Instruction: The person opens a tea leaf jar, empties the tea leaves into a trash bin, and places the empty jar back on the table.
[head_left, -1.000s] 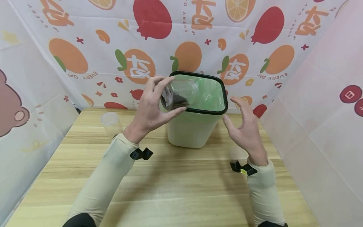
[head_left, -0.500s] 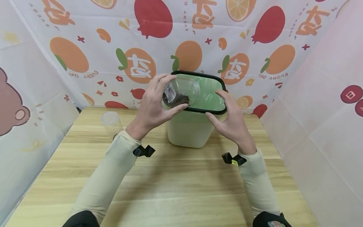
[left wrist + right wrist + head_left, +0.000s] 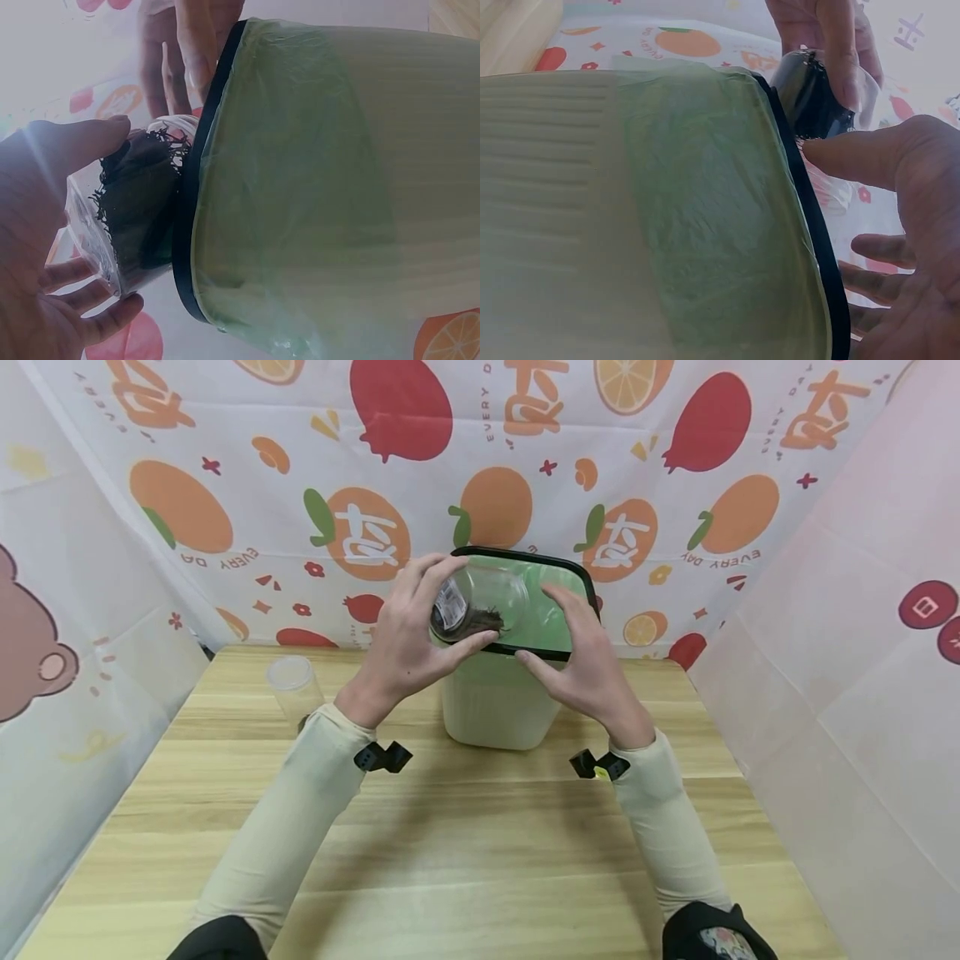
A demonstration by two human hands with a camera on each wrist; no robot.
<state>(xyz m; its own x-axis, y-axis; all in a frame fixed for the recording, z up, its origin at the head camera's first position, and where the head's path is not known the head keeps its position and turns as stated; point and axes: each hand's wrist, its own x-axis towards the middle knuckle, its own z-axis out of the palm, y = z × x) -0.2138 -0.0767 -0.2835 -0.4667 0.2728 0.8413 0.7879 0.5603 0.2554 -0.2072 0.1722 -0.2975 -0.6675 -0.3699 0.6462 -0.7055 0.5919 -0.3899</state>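
Observation:
My left hand (image 3: 397, 647) grips a clear plastic jar (image 3: 491, 583) by its base, thumb on one side and fingers round the other. The jar lies tipped on its side over a whitish bin (image 3: 495, 710), its mouth to the right. Dark thin shreds (image 3: 142, 195) rest along its lower wall; a printed label shows at its base. Green bag lining (image 3: 551, 622) covers the bin's inside under a black rim (image 3: 525, 653). My right hand (image 3: 588, 672) hovers at the rim's right part, fingers and thumb spread, apart from the jar and holding nothing.
Another clear lidded jar (image 3: 292, 685) stands on the wooden table (image 3: 480, 852) at the left, partly hidden behind the left wrist. A fruit-print cloth (image 3: 495, 452) hangs close behind the bin, and pale cloths flank both sides.
My right hand has moved left, from beside the bin to over its rim, nearer the jar's mouth. The left hand and jar have shifted only slightly to the right.

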